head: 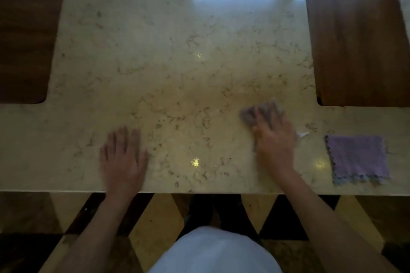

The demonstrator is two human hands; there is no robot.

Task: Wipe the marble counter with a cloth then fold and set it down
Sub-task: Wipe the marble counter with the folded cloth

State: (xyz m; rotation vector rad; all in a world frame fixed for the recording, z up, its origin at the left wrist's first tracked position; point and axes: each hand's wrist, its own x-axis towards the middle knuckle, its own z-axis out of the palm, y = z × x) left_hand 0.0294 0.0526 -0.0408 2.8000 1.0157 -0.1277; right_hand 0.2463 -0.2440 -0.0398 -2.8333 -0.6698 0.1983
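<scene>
Cloth (261,112) bunched under the right hand (275,139), which presses it to the marble worktop (177,86) mid-wipe; the left hand (123,155) lies open and flat, likely as a brace. A folded purple cloth (357,158) waits just right.
</scene>
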